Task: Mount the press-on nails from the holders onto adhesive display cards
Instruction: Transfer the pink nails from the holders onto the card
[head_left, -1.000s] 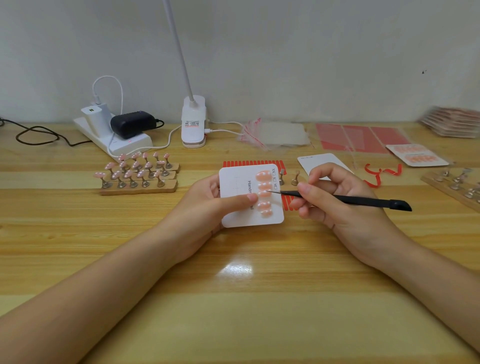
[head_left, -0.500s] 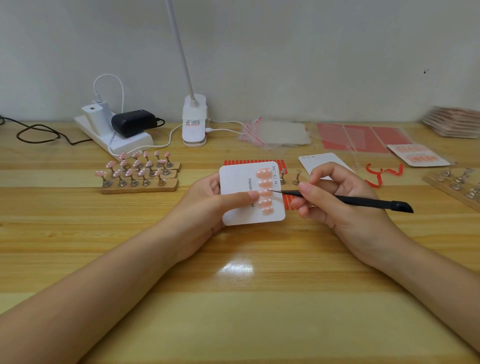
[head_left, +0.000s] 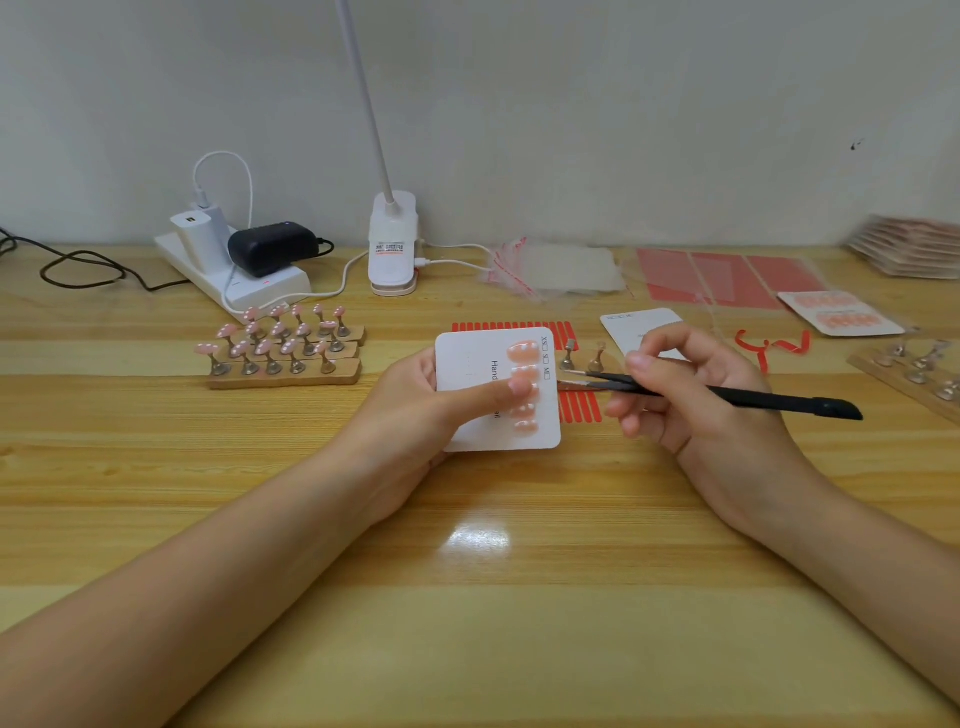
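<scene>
My left hand (head_left: 415, 410) grips a white display card (head_left: 470, 364) just above the table, its thumb pressing on a column of pink press-on nails (head_left: 523, 352) along the card's right side. To the card's right, my right hand (head_left: 696, 405) holds black tweezers (head_left: 727, 397), their tips a short way off the card's edge and slightly apart, with nothing between them. Wooden holders (head_left: 283, 376) with several pink nails on metal stands sit at the left. Behind the tweezers stand two bare metal stands (head_left: 569, 356).
A sheet of red adhesive strips (head_left: 579, 408) lies under the card. Another white card (head_left: 641, 325) lies behind my right hand. A filled card (head_left: 841, 314), red sheets (head_left: 727, 278), plastic bags (head_left: 561, 270) and a holder of bare stands (head_left: 914, 371) sit right. Lamp base (head_left: 392, 244) and power strip (head_left: 234, 280) stand behind.
The tweezers' tips have drawn back to the right, off the nail column and past the card's edge. My left thumb has slid onto the nails. The card stays where it was.
</scene>
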